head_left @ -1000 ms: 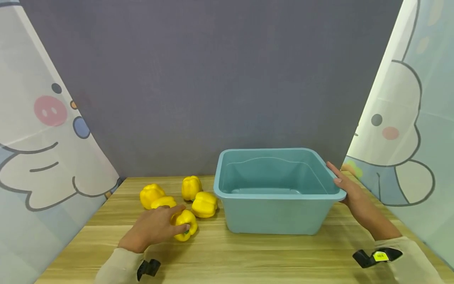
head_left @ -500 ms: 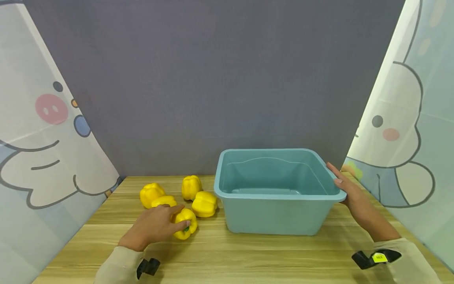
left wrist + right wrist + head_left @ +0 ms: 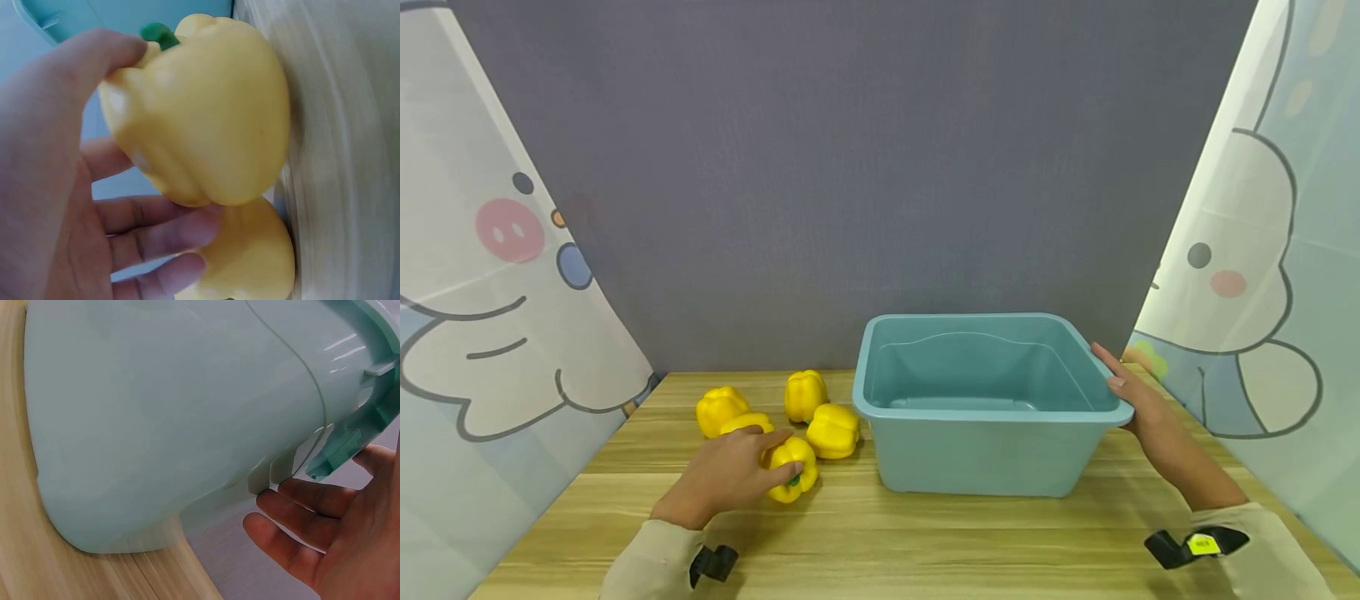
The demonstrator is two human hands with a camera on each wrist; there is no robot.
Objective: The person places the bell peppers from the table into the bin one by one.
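Note:
My left hand point(image 3: 730, 475) holds a yellow bell pepper point(image 3: 793, 454), thumb by its green stem and fingers around the other side. In the left wrist view this pepper point(image 3: 206, 112) sits close to the tabletop; whether it touches is hard to tell. Another yellow pepper point(image 3: 250, 250) lies just beyond the fingertips. On the right, my right hand point(image 3: 1150, 417) grips the rim of a blue-green plastic bin point(image 3: 985, 454), thumb on the rim. Seen from the right wrist, the fingers point(image 3: 300, 519) bend under the lip, near the bin's outer wall point(image 3: 156, 425).
Several more yellow peppers lie left of the bin: one at the far left point(image 3: 721, 411), one partly behind my left hand point(image 3: 747, 422), one at the back point(image 3: 805, 396), one beside the bin point(image 3: 833, 432). A grey backdrop point(image 3: 850, 167) rises behind the wooden table point(image 3: 865, 542).
The pepper in my left hand has shifted and tilted slightly upward, with the thumb rising a little. My right hand and the bin stay where they were.

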